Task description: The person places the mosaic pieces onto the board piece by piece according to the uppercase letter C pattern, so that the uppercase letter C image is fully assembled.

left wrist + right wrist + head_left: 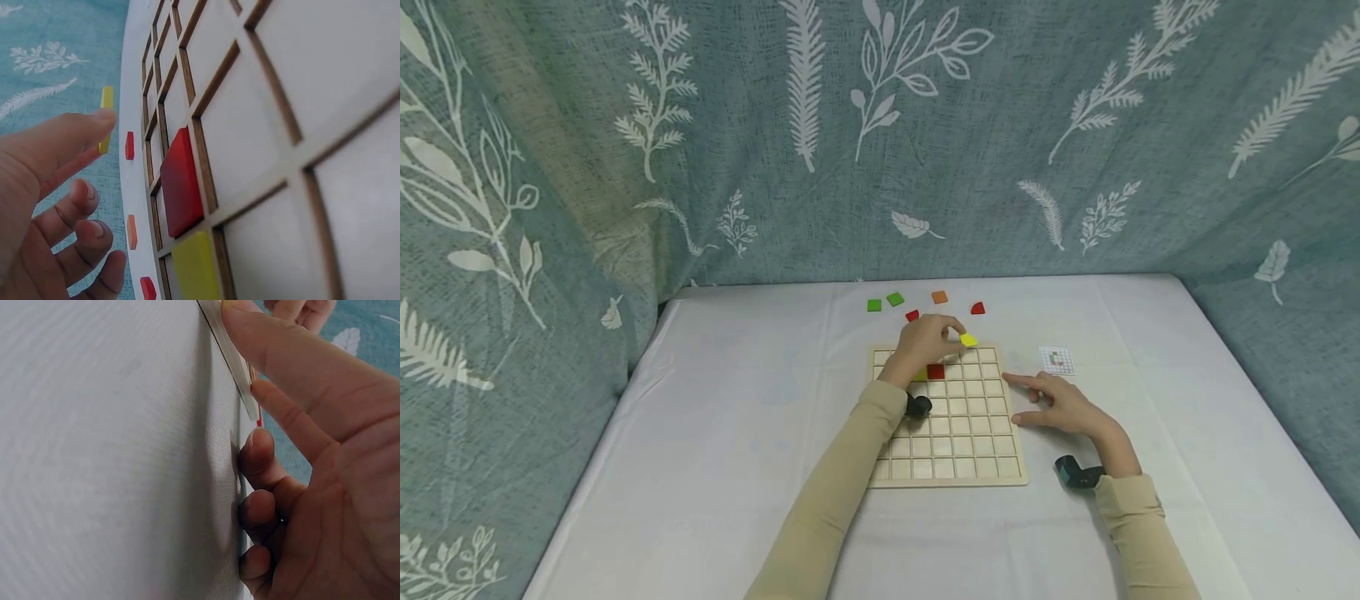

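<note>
Between thumb and index finger, my left hand (922,340) pinches a small yellow tile (968,340), raised over the back edge of a wooden grid board (960,425). In the left wrist view that yellow tile (106,131) appears edge-on, and the other fingers are bent, holding nothing. A red square tile (936,372) sits in a board cell, beside a yellow tile (197,265) partly hidden by my left hand in the head view. My right hand (1063,406) rests at the board's right side, thumb and index fingertips at its edge.
Behind the board lie loose tiles: two green ones (874,306), an orange one (939,297), a red one (912,316) and a rounded red one (977,308). A small printed pattern card (1057,360) lies right of the board on the white tablecloth (715,425).
</note>
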### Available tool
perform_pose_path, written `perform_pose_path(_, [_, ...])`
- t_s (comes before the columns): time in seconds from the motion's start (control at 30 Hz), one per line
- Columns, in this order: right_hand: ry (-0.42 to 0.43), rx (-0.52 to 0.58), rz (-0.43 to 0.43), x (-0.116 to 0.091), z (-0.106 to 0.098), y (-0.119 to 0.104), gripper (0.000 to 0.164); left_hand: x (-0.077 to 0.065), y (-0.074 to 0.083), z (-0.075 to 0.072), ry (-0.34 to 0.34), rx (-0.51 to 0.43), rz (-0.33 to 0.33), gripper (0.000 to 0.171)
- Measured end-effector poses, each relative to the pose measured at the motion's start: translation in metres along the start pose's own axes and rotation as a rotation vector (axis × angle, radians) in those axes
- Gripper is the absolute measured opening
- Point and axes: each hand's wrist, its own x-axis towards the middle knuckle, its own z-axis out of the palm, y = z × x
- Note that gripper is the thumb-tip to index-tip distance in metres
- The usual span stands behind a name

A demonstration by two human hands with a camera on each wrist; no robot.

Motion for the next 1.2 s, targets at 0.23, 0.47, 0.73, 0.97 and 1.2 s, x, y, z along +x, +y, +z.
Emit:
perform_pose_path(0.23, [0.002,-0.008,0.0,0.001,0.0,0.001,0.067,-0.011,-0.003,-0.001,-0.012,0.012,0.008,0.027])
perform_pose_path(0.47, [-0.001,-0.001,0.008,0.001,0.0,0.002,0.067,-0.021,-0.007,-0.002,-0.03,-0.06,0.019,0.025])
perform_pose_path(0.73, [0.001,-0.008,0.01,0.001,0.0,0.002,0.067,-0.034,-0.007,-0.004,-0.052,-0.065,0.017,0.024])
perform_pose_path(0.97, [0.001,-0.007,-0.003,0.0,0.0,0.001,0.067,-0.038,-0.009,0.001,-0.041,0.024,0.002,0.026])
perform_pose_path(1.2, [0.001,-0.005,0.002,0.0,0.0,0.001,0.067,-0.041,-0.012,0.005,-0.025,0.047,0.003,0.026])
